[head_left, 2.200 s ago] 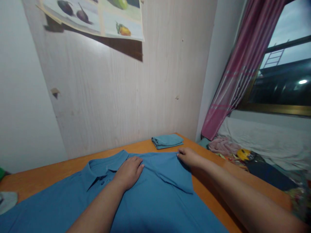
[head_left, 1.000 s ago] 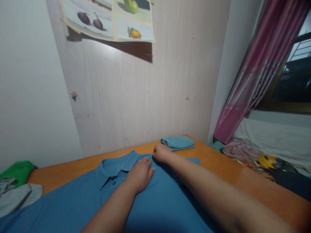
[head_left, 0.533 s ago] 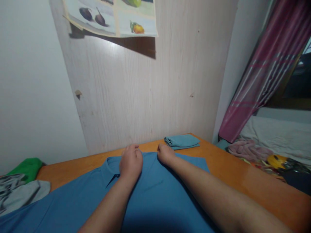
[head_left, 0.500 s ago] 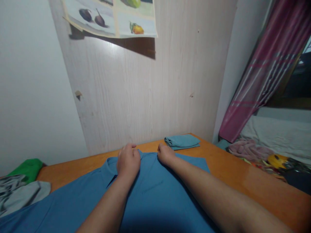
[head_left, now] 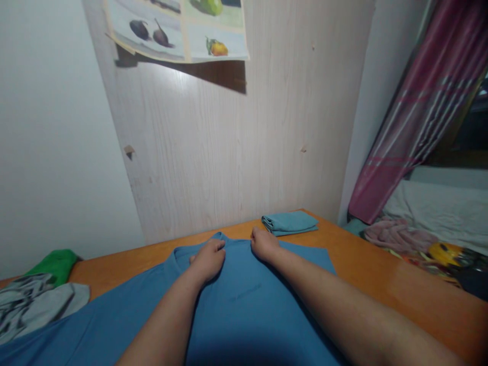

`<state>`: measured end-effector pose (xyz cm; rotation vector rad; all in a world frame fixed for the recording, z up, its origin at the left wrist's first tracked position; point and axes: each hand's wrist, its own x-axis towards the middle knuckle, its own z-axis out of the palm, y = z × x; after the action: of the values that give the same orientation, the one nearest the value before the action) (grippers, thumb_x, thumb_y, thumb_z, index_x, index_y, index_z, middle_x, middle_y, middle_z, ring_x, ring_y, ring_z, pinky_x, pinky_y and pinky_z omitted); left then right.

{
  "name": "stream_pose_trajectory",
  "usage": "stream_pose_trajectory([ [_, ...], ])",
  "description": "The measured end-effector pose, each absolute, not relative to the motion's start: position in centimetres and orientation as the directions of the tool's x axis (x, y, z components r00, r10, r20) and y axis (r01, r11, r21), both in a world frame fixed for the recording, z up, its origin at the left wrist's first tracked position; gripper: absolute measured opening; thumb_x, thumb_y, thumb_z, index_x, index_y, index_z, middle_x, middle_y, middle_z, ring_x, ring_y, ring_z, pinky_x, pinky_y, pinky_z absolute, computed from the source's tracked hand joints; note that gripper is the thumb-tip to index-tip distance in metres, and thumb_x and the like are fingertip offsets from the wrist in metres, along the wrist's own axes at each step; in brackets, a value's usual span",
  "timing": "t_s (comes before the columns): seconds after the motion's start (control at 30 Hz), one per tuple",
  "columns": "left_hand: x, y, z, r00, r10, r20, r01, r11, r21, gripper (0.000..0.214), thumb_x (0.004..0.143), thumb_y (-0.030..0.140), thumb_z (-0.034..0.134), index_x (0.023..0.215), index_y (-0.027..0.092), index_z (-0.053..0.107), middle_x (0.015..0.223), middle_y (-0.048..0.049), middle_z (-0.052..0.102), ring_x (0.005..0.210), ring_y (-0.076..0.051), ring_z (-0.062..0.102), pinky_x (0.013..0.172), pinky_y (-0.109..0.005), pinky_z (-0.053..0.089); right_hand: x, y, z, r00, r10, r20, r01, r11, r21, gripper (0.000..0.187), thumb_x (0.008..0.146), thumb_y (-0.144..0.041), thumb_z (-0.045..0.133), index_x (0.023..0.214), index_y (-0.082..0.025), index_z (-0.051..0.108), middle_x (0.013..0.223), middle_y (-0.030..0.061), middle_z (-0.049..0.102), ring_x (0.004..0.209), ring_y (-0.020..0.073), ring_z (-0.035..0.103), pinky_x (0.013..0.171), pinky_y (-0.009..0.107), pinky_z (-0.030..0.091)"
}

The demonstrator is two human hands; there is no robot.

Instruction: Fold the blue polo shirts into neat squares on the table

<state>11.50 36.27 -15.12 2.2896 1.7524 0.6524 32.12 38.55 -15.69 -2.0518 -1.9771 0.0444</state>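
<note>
Pinching the blue shirt [head_left: 236,310] at the shoulder, the right hand [head_left: 265,244] looks closed on it; the left hand [head_left: 210,260] is curled by the collar [head_left: 173,263], can't tell if it's actually gripping. Shirt's spread across the orange table [head_left: 389,269]. Risk imo: uneven tugging could skew the collar, and a careless swing right might knock the folded cloth [head_left: 290,222] just beside that fist.

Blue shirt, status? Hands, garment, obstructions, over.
Left hand by collar; right hand curled at shoulder, grips hidden. Shirt spread on tabletop. Folded cloth just beyond right hand.
</note>
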Motion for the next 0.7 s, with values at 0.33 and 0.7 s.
stream_pose_trajectory([
  [0.33, 12.4, 34.5, -15.5, 0.194, 0.975, 0.108, 0.962, -0.21, 0.173, 0.057, 0.088, 0.05, 0.043, 0.138, 0.025, 0.056, 0.154, -0.016, 0.045, 0.14, -0.041, 0.04, 0.108, -0.073, 0.025, 32.2, 38.5, -16.0, 0.036, 0.98, 0.194, 0.963, 0.017, -0.267, 0.026, 0.095, -0.022, 0.046, 0.114, -0.016, 0.063, 0.111, 0.0164, 0.07, 0.102, 0.0276, 0.066, 0.08, 0.033, 0.045],
  [0.7, 15.6, 33.1, -14.3, 0.459, 0.818, 0.346, 0.841, -0.526, 0.126, 0.048, 0.098, 0.033, 0.035, 0.136, 0.014, 0.057, 0.154, -0.0144, 0.046, 0.148, -0.028, 0.032, 0.124, -0.046, 0.018, 40.6, 38.0, -12.4, 0.142, 0.957, 0.252, 0.945, -0.055, -0.322, 0.028, 0.096, -0.025, 0.042, 0.097, -0.016, 0.068, 0.097, 0.0095, 0.073, 0.085, 0.0177, 0.063, 0.065, 0.025, 0.038],
])
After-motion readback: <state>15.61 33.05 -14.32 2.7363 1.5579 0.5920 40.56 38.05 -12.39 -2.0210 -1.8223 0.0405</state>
